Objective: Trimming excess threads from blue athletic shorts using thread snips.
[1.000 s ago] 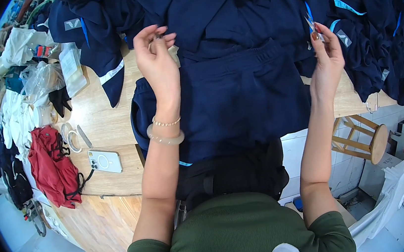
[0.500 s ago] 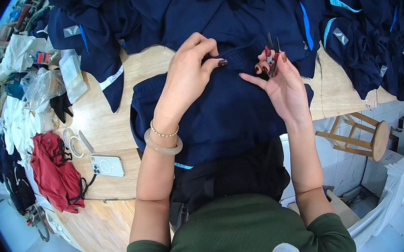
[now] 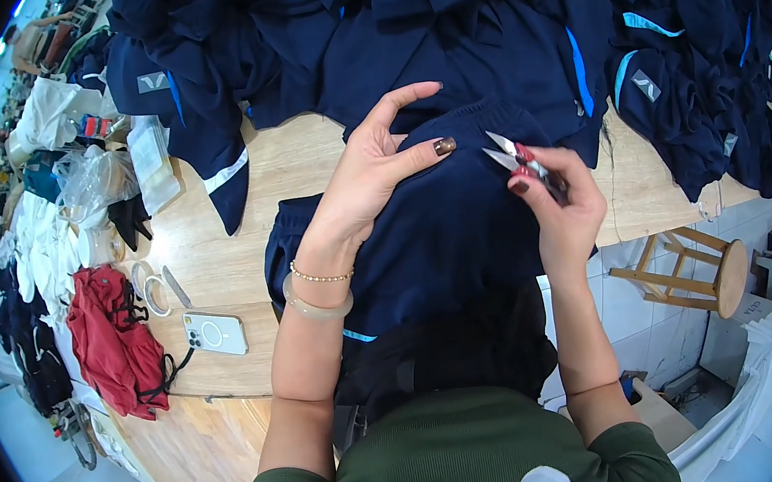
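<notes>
A navy garment (image 3: 433, 236) with a gathered elastic waistband lies over the table's near edge and my lap. My left hand (image 3: 354, 173) holds it near the waistband, thumb on top of the cloth. The index finger is stretched away above, and the other fingers are mostly hidden behind the fabric. In my right hand (image 3: 568, 211) is a pair of small thread snips (image 3: 501, 154), gripped between thumb and fingers. Their two blades are apart and point up and left, close over the cloth beside the waistband.
Navy garments (image 3: 441, 54) with blue strips are heaped along the far side. To the left lie a red cloth bag (image 3: 112, 339), a white phone (image 3: 216, 334), tape rolls (image 3: 156, 296) and a plastic bag (image 3: 97, 174). A wooden stool (image 3: 729, 278) stands below the table at right.
My right hand has turned, swinging the snips from pointing upward to pointing left over the cloth. My left index finger has lifted away from the thumb. The waistband edge sits higher between my hands.
</notes>
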{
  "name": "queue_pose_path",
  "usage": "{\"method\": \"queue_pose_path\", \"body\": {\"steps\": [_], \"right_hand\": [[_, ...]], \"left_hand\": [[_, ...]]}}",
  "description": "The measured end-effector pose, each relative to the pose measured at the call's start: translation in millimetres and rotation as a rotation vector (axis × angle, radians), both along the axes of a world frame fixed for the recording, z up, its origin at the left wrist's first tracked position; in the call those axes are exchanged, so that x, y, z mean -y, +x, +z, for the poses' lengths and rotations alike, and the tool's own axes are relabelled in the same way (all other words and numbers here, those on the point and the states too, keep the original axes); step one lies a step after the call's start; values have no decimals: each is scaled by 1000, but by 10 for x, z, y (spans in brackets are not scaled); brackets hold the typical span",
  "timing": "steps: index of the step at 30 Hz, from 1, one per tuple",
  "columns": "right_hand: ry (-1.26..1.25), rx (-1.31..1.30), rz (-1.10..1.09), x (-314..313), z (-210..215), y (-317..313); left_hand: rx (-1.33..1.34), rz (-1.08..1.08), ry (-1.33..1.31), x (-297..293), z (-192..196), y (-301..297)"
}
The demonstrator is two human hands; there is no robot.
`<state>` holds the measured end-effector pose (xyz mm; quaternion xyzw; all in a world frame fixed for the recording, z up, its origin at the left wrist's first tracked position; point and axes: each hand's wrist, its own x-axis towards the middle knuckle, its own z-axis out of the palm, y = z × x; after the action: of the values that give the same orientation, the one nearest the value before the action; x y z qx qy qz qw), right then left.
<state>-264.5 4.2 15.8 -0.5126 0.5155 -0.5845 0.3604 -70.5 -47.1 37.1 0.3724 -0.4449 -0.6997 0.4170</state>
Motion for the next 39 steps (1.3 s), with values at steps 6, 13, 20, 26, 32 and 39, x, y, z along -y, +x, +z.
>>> {"method": "queue_pose_path", "body": {"steps": [6, 13, 20, 26, 32, 39], "right_hand": [[-237, -305, -134, -110, -45, 96], [-309, -379, -122, -64, -10, 146], [-315, -439, -115, -49, 21, 172], [-308, -450, -104, -50, 22, 152], [-341, -479, -101, -26, 14, 128], [-360, -512, -88, -20, 18, 115]], "left_hand": [[-113, 130, 157, -9, -53, -46], [-117, 164, 155, -50, 42, -128], [-63, 169, 85, -61, 72, -129], [-66, 165, 90, -62, 75, -128], [-44, 161, 87, -51, 40, -117], [-53, 157, 90, -37, 45, -127]]}}
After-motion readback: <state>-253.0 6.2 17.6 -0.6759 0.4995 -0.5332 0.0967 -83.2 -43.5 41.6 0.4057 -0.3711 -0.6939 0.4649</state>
